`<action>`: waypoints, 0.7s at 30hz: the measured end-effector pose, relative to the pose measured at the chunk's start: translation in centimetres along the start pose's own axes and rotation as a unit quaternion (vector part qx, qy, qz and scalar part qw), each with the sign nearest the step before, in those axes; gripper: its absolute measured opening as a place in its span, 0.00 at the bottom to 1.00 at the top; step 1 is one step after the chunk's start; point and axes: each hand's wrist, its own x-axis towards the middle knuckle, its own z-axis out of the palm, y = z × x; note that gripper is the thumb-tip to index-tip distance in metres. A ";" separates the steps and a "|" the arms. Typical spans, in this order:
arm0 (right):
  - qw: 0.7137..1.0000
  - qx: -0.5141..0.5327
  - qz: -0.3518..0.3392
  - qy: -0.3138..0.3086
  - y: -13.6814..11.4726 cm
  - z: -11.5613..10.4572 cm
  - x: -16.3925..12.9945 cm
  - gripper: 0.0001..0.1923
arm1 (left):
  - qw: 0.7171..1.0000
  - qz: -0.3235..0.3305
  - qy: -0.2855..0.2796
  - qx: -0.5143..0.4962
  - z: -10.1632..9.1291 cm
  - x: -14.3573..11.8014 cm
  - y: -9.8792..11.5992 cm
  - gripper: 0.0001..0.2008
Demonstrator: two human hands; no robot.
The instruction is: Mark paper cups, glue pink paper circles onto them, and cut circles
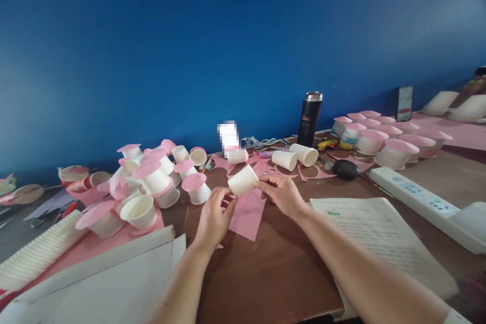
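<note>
A white paper cup (242,180) is held tilted on its side above the table, between my two hands. My left hand (215,216) pinches its lower left end with bent fingers. On the other end, the fingers and thumb of my right hand (284,195) are closed at the edge. Beneath the cup lies a piece of pink paper (247,218) on the brown table. Just left of my left hand stands a white cup with a pink paper disc on top (196,190).
Several white cups with pink discs (152,177) crowd the left, beside a long stack of cups (41,248). More pink-topped cups (397,152) stand at the right. A black thermos (310,120), a power strip (421,202) and a printed sheet (379,243) are nearby. Behind rises a blue wall (170,61).
</note>
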 end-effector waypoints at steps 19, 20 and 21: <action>0.995 -0.087 0.038 0.022 1.5 0.4 0.1 0.19 | 0.951 0.112 0.247 0.149 -1.6 0.0 0.2 0.03; 0.994 -0.090 0.048 0.041 1.5 0.3 0.2 0.19 | 0.947 0.112 0.255 0.162 -1.7 0.0 0.2 0.03; 0.992 -0.091 0.059 0.057 1.5 0.2 0.3 0.19 | 0.944 0.111 0.259 0.172 -1.8 0.0 0.2 0.02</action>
